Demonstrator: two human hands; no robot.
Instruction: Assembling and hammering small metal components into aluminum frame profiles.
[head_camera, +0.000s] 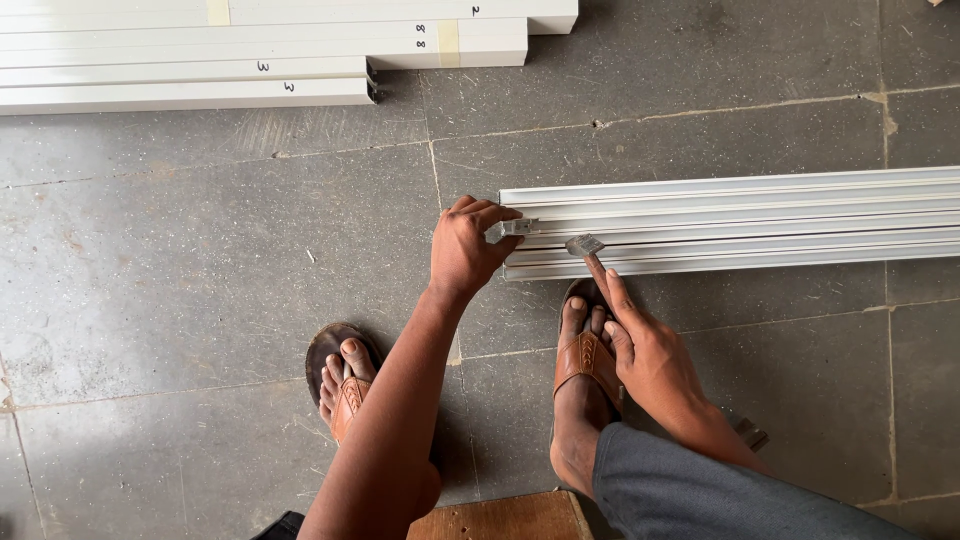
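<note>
From my feed, I judge the work at its early end: a small metal bracket (519, 227) sits at the cut end of the white ribbed channel profile (740, 220), and a second small grey metal piece (585, 244) is only just touching that end, not yet seated as far as I can tell. My left hand (466, 250) curls around the profile's end, fingers pinched on the bracket, holding it against the section. My right hand (650, 350) is narrow, forefinger stretched out with its tip on the grey piece, the other fingers loosely folded; it grips nothing fully.

The profile lies flat on the grey stone floor (200, 260), running off to the right, just ahead of my sandalled right foot (583, 365). It looks clean, long and straight, with several parallel ridges. A stack of white boards (200, 60) lies well apart at the top left.
</note>
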